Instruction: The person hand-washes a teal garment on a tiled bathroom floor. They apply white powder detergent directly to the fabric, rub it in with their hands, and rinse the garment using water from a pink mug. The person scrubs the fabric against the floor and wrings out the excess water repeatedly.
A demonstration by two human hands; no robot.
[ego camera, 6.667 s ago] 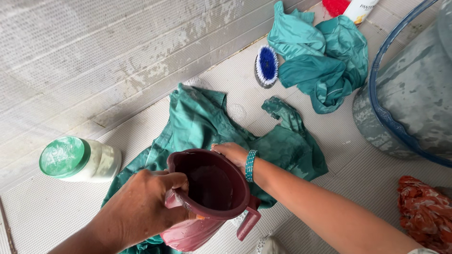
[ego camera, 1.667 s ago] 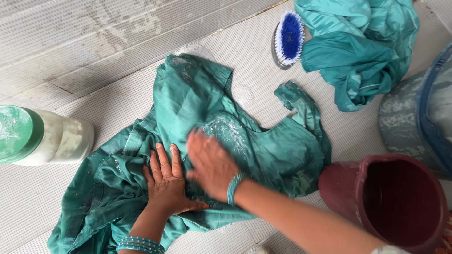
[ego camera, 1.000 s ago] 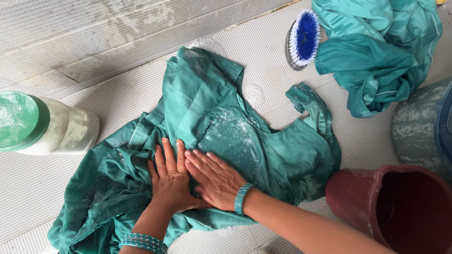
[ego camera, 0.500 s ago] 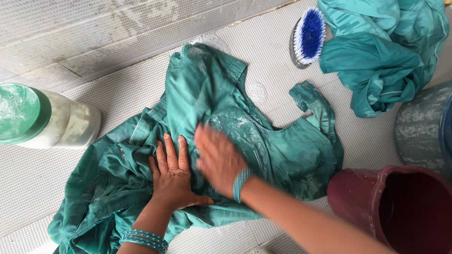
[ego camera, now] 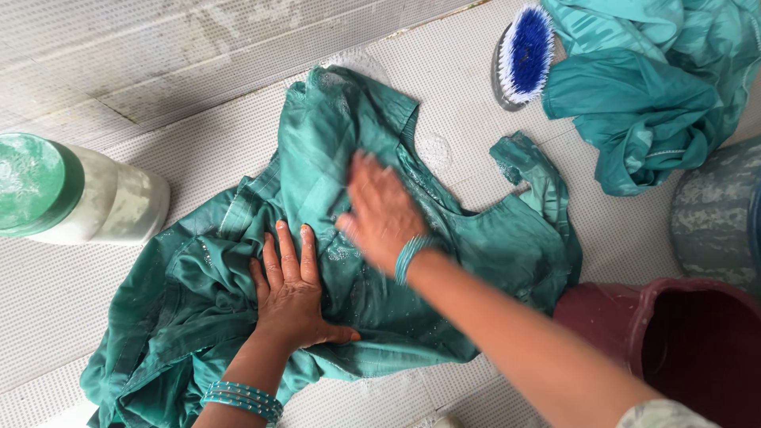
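One camera sits on the person's head and looks straight down, close up, at the tiled floor (ego camera: 476,119). The wall (ego camera: 158,47) lies far, at the top.

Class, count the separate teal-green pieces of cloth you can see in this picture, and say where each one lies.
2. One teal garment lies spread on the floor in the middle, under both hands. A second, the bunched teal cloth, sits at top right beside the blue brush. Others may lie out of view.
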